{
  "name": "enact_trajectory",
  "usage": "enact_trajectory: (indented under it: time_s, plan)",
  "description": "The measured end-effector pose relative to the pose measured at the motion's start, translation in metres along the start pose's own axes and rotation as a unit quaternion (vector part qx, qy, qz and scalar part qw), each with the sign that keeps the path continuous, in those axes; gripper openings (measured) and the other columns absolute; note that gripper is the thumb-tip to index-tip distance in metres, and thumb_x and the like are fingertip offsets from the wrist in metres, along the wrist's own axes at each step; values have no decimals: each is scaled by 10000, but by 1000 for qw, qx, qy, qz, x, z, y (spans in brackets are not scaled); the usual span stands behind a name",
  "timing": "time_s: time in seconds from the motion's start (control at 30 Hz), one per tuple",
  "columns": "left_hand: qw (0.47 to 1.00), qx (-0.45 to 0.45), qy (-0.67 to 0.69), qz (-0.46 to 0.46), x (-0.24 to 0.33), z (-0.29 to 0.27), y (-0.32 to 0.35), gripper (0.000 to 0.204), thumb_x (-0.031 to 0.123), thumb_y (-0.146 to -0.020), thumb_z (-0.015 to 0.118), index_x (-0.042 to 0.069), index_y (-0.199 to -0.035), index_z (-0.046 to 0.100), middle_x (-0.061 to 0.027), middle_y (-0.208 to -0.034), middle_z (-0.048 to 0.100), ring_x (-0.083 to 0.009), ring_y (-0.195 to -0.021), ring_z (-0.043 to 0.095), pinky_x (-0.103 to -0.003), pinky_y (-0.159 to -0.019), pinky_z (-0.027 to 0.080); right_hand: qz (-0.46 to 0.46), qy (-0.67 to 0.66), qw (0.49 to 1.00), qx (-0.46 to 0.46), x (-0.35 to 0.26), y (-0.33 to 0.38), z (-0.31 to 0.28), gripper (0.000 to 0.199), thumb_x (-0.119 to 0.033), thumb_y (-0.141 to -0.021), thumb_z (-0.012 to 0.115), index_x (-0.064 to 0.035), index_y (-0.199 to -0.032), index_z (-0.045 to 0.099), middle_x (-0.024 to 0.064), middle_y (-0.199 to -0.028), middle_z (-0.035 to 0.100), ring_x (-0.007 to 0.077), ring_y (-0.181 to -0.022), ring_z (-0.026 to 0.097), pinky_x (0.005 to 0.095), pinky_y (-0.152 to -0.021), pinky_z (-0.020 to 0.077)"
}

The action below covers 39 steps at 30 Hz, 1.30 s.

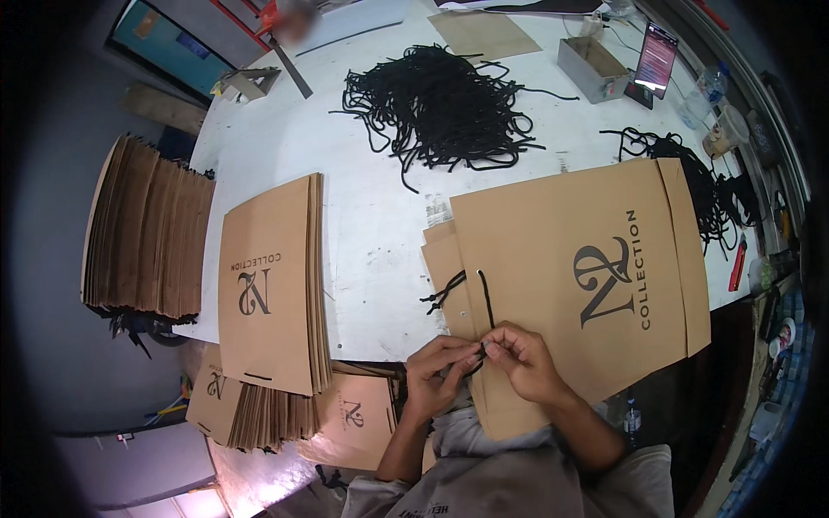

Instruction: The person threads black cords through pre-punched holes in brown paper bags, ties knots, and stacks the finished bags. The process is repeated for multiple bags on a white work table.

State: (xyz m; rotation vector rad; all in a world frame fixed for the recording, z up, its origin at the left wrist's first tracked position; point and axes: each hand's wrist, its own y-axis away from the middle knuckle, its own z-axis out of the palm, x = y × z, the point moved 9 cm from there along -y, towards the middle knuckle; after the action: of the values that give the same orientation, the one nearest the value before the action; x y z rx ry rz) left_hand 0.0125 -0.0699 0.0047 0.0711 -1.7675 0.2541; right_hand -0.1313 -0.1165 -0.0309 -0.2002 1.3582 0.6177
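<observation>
A flat brown paper bag [553, 250] with dark printing lies in front of me, its holed top edge to the left. A black cord [488, 298] comes out of a hole near that edge and runs down to my fingers. My left hand [436, 373] pinches the cord's lower part, its fingertips meeting those of my right hand [522, 363]. My right hand is closed on the same cord, its wrist over the bag. The cord's end is partly hidden between the fingers. Another black cord [447, 291], knotted at its ends, sticks out from a bag underneath.
A large heap of black cords [440, 108] covers the table's far middle; a smaller heap [704, 186] sits right, near a red cutter [737, 266]. Stacked paper bags [268, 285] stand left, more [151, 229] beyond. A metal box [593, 69] and phone [656, 59] are far right.
</observation>
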Motion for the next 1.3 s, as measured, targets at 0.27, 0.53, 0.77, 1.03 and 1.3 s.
enact_trajectory:
  time_s: [0.27, 0.53, 0.77, 1.03, 1.3]
  plan:
    - [995, 60, 75, -11, -14, 4, 13, 119, -36, -952, 683, -33, -1069, 704, -145, -1041, 710, -196, -946, 702, -309, -846, 575, -8, 0, 999, -46, -5, -1, 6, 112, 8, -1027, 567, 27, -1068, 670, 24, -999, 635, 70, -846, 592, 235, -782, 481]
    - [985, 5, 168, -32, 27, -20, 30, 101, 42, -1012, 631, -59, -1007, 628, -233, -1040, 727, -214, -877, 723, -354, -811, 604, -243, 401, 882, -34, -51, 10, 39, 156, -16, -825, 715, 2, -978, 689, 121, -889, 618, 292, -754, 652, 351, -716, 559]
    - [995, 34, 36, -85, 23, -50, 42, 93, -5, -942, 690, -39, -1027, 677, -179, -966, 724, -227, -799, 711, -309, -691, 570, -215, 320, 921, -58, -61, 4, 16, 297, -51, -848, 746, 16, -1132, 698, 155, -1071, 682, 344, -972, 696, 404, -840, 566]
    - [973, 107, -199, -49, -11, -43, 15, 388, 227, -992, 686, -30, -1280, 647, -140, -877, 688, -188, -690, 620, -328, -605, 498, -165, 562, 791, 177, -91, 16, -83, 683, -208, -881, 783, 38, -1449, 496, 221, -1256, 690, 390, -1208, 641, 559, -1238, 217]
    - [954, 298, 11, -15, -6, -120, 51, 115, 77, -1002, 639, 15, -1077, 700, 65, -775, 597, -21, -672, 510, -211, -588, 414, -209, 351, 892, 194, -106, 36, -92, 513, -104, -908, 724, 48, -1363, 544, 183, -1086, 743, 297, -1089, 693, 506, -1205, 302]
